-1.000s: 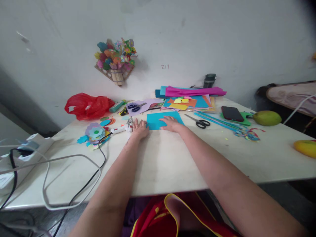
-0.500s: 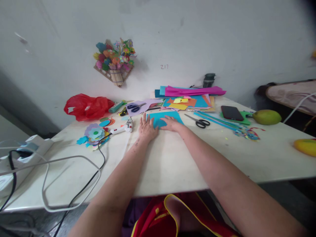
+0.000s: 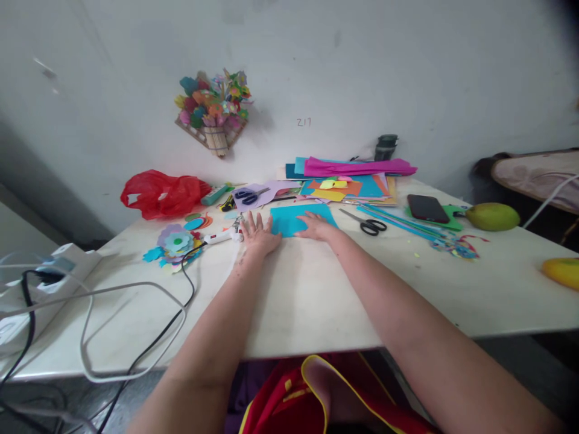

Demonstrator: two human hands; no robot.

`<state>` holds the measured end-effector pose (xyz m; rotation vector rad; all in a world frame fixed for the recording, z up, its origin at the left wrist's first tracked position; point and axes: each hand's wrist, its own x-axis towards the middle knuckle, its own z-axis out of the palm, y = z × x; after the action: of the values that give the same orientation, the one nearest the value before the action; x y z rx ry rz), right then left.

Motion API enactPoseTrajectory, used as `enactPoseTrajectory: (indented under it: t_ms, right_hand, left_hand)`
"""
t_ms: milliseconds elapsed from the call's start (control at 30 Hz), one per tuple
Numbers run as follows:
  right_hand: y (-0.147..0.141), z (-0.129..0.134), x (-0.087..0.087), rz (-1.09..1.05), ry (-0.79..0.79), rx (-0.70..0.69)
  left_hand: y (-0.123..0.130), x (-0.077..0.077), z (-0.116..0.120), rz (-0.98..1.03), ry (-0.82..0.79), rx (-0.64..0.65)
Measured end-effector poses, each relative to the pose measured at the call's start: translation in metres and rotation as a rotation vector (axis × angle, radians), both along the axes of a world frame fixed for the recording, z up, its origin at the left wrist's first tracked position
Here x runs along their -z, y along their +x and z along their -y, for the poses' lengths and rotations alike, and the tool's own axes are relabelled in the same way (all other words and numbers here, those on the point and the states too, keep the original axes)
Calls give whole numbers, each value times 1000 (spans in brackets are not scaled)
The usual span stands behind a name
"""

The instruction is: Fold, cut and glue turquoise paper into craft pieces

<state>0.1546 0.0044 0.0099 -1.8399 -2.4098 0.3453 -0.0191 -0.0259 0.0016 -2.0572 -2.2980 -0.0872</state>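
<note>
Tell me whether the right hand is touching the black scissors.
Apart. The head view shows bare tabletop between the right hand, on the blue sheet, and the black scissors.

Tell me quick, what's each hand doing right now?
Left hand: open, fingers spread, beside the blue sheet.
Right hand: open, resting on the blue sheet.

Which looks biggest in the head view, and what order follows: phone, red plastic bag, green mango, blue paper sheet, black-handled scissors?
1. Red plastic bag
2. Blue paper sheet, partly under the right hand
3. Green mango
Unranked: phone and black-handled scissors; the scissors look longer but thinner.
</note>
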Motion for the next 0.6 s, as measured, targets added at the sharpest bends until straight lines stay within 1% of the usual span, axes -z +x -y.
enactPoseTrajectory:
  t_ms: [200,367,500,600]
  right_hand:
    - [1,0,0,-16,-19,2]
    - [1,0,0,-17,-25,20]
    - [1,0,-1,-17,-21,17]
    - [0,0,-1,-14,-11,18]
  left_hand:
    - [-18,-1,4,-101,91,-8]
    - [-25,-4,8,-154,187,-12]
    - [-21,-9,9,-107,288,5]
    - [-8,-6,9,-87,283,63]
